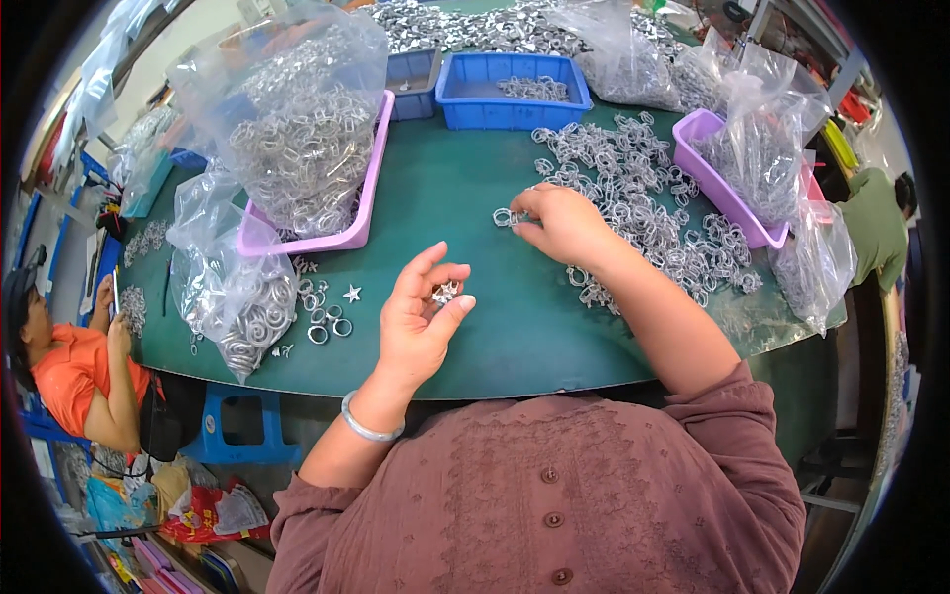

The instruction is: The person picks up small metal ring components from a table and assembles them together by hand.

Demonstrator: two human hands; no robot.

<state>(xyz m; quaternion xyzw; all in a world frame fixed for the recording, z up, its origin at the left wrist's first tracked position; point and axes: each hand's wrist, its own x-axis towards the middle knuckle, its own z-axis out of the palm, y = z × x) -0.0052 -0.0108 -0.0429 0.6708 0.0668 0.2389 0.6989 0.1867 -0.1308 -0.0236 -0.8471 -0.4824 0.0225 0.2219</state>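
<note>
finding: silvery loop at right fingertips, beyond and to the right of left-hand pieces

nearest the wearer's body, the left hand [411, 332] is raised over the green table [475, 346], palm side turned inward. its fingers are curled around small silvery pieces [445, 293]; the count is partly hidden by the thumb and cannot be told. just left of this hand, on the table, lie a star-shaped piece [352, 294] and loose rings [318, 335].

farther out, the right hand [566, 226] has thumb and forefinger brought together on a silvery loop [504, 217]. the loop juts leftward from the fingertips; its long axis appears to run roughly across the table, though its small size limits certainty.

governing relation: the loop lies between the right hand and the left hand's side of the table, ahead and to the right of the left-hand pieces, with a visible gap between. the right hand is the nearer to it, being in contact; the left would have to close diagonally, outward and rightward.

beyond and right of the right hand spreads a heap of similar loops [633, 203], its near portion partly under the forearm. farther on stand a lilac tray [720, 203] at right and a blue tray [510, 116] at the back.
</note>
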